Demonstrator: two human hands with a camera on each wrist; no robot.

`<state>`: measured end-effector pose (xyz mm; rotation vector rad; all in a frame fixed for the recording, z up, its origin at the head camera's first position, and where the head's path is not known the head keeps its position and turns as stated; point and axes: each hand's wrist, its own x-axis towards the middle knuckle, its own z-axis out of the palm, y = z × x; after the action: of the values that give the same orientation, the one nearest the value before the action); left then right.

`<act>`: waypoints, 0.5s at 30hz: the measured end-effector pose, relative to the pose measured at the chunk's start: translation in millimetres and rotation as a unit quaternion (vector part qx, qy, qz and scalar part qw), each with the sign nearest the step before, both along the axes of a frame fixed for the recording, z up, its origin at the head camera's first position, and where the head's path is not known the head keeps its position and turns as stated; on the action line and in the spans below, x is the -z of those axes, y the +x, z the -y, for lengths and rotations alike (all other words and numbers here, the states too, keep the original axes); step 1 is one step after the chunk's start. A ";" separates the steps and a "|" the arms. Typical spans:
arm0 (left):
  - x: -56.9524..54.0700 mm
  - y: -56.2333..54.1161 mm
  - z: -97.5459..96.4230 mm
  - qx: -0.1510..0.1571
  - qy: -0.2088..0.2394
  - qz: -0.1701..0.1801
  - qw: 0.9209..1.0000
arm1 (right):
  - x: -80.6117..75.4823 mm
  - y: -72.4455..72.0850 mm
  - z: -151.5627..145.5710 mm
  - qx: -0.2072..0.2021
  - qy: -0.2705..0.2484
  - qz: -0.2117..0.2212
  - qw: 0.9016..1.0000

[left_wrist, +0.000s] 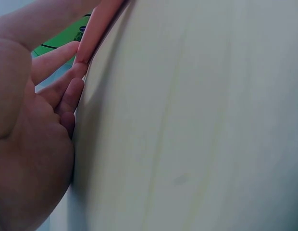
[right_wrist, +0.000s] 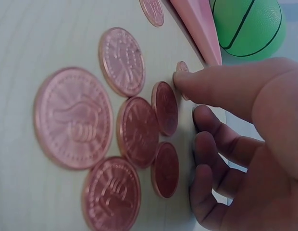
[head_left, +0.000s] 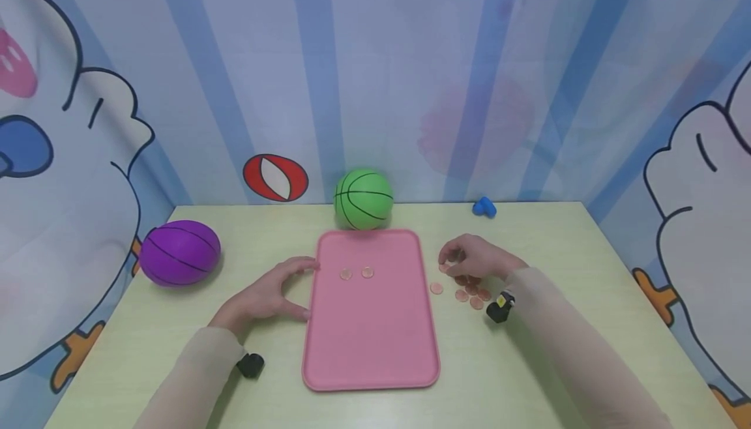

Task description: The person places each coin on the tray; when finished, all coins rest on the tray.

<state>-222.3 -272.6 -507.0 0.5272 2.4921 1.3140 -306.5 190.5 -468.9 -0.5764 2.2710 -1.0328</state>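
My right hand (head_left: 478,257) is low over the table just right of the pink tray (head_left: 371,351). Its thumb and index finger pinch a copper-coloured coin (right_wrist: 183,68), partly covered by the thumb tip. Several more copper coins (right_wrist: 74,118) lie loosely grouped beside and under that hand, some with a raised thumbs-up design. A single coin (head_left: 437,288) lies between the group and the tray. Inside the tray two coins (head_left: 367,272) lie flat, side by side near the far end. Spread wide, my left hand (head_left: 264,295) rests its thumb and fingertips against the tray's left edge.
Right behind the tray sits a green ball (head_left: 364,199) with black lines. A purple ball (head_left: 180,253) is at the table's left side. Near the back edge, on the right, lies a small blue object (head_left: 484,207). A printed curtain (head_left: 381,77) hangs behind the table.
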 end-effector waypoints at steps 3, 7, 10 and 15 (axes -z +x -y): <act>0.3 0.7 -0.5 -0.001 0.001 0.003 1.000 | -0.7 0.2 0.5 -0.006 0.006 -0.003 1.000; -1.3 0.6 -0.7 -0.003 0.000 0.004 1.000 | -2.0 -0.2 1.7 -0.009 0.016 -0.007 1.000; -1.5 0.7 -1.2 -0.002 0.000 0.006 1.000 | -1.5 0.1 2.0 -0.001 0.014 0.015 1.000; -1.0 0.6 -1.2 -0.002 0.001 0.010 1.000 | -1.3 1.8 2.2 0.017 0.002 0.043 0.999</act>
<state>-221.6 -271.4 -506.0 0.5079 2.4779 1.3171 -304.7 188.3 -467.6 -0.4839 2.2138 -1.0484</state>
